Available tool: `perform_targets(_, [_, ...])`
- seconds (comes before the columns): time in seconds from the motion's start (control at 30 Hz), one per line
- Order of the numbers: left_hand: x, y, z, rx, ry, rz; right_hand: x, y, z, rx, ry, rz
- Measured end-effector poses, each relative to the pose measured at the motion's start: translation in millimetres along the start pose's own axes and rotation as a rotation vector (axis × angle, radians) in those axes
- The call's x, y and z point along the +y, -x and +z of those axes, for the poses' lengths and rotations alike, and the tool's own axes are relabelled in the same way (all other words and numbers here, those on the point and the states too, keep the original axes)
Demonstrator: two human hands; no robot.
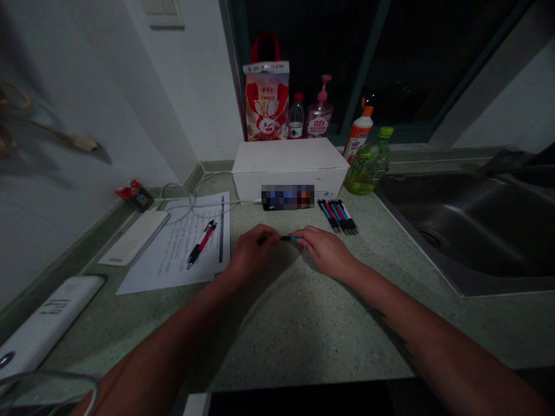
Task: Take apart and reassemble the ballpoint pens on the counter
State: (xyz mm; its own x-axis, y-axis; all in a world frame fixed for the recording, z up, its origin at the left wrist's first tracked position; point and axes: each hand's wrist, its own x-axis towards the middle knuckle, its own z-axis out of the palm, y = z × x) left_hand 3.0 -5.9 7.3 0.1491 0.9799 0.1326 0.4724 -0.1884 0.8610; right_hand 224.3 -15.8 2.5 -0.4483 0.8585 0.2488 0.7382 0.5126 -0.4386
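A home kitchen: a steel sink (pixel 459 231) set into a speckled countertop (pixel 277 335), with a pump bottle (pixel 319 115) beneath the window (pixel 390 58).

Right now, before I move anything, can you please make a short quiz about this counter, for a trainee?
1. What do the left hand and the right hand hold between them?
2. True or false: the red and black pen lies on the sheet of paper.
3. Which stands closer to the stainless steel sink: the green plastic bottle or the white box?

Key:
1. A black pen with a blue band
2. True
3. The green plastic bottle
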Motion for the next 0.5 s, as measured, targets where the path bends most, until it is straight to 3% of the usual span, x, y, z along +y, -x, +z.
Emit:
perform_targets(0.23, [0.6, 0.1, 0.4, 0.003, -0.011, 0.011, 0.3, 0.6, 0.3, -0.011, -0.013, -0.007])
perform_targets(0.5, [1.5, 0.9, -2.4, 0.027, -0.124, 0.147, 1.6, -0.8, -1.5, -0.001, -0.141, 0.019])
